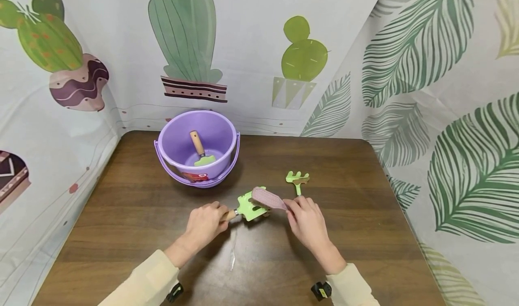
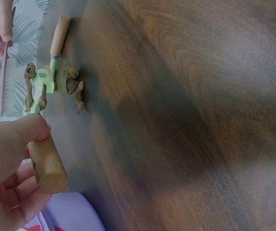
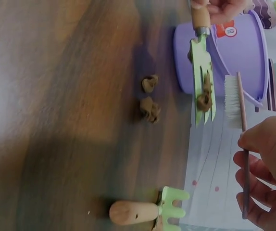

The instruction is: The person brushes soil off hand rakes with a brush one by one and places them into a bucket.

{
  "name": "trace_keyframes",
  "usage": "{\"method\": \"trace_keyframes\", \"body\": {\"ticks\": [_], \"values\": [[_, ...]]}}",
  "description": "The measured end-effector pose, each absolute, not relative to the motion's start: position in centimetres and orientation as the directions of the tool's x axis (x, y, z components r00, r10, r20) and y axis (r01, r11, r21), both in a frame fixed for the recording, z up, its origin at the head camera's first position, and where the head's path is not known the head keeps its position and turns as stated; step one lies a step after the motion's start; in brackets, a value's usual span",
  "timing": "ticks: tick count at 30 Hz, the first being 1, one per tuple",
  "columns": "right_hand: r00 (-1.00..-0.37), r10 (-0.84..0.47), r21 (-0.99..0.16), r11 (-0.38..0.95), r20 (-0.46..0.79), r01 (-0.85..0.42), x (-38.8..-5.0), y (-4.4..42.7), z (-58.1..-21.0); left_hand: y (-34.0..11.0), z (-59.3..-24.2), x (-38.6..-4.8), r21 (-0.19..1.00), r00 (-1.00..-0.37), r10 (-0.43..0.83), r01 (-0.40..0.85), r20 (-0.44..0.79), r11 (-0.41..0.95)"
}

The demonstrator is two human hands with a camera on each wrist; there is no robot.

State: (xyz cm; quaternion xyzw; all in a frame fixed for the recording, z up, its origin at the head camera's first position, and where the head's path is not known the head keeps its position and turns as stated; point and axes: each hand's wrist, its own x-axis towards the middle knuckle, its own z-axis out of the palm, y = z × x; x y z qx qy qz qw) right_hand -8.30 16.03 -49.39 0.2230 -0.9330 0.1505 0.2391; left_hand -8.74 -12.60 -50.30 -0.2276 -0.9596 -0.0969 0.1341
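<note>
My left hand (image 1: 207,222) grips the wooden handle (image 2: 49,166) of a green hand fork (image 1: 245,207), held a little above the table. Brown clay-like lumps (image 3: 205,98) cling to its tines. In my right hand (image 1: 308,220) is a pink brush (image 1: 269,198) with white bristles (image 3: 232,101). The right wrist view shows the bristles facing the fork, with a gap between them. More brown lumps (image 3: 150,110) lie on the table under the fork. A small green rake (image 1: 298,182) lies beyond my right hand, brown stuff on its tines; its wooden handle (image 3: 135,212) shows in the right wrist view.
A purple bucket (image 1: 162,150) stands at the back left of the wooden table (image 1: 344,252). Inside it leans a green tool with a wooden handle (image 1: 197,142). A printed cloth (image 1: 251,49) hangs behind the table.
</note>
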Motion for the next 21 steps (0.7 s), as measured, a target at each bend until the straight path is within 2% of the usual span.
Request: {"method": "trace_keyframes", "body": {"ticks": [10, 21], "values": [[-0.755, -0.430, -0.095, 0.837, 0.495, -0.539, -8.0, 14.2, -49.5, -12.1, -50.1, -8.7, 0.120, -0.849, 0.418, 0.475, 0.323, 0.872], [-0.760, -0.408, -0.061, 0.862, 0.506, -0.503, -8.0, 14.6, -49.3, -12.4, -50.1, -8.7, 0.110, -0.854, 0.412, 0.465, 0.319, 0.879]]}}
